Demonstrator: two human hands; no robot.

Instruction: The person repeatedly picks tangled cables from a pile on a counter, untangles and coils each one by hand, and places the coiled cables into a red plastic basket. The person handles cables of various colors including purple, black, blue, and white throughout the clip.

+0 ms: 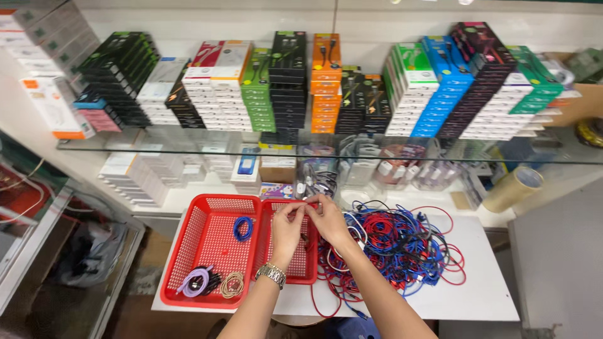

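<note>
Meanwhile both hands' fingers (300, 208) pinch a red cable (306, 202) over red baskets (207, 251), beside tangled cables (402, 245).

Left hand (287, 226) and right hand (328, 220) meet, fingertips pinched (arms outstretched).

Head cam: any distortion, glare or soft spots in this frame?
Head view: wide-angle bowing, the glass shelf edge curves and the stacked boxes fan outward; lighting even and bright, shadows faint; reflections on the glass blur the goods beneath it; both hands, left hand and right hand, and the cable pile are sharp; corners are stretched and softer.
</note>
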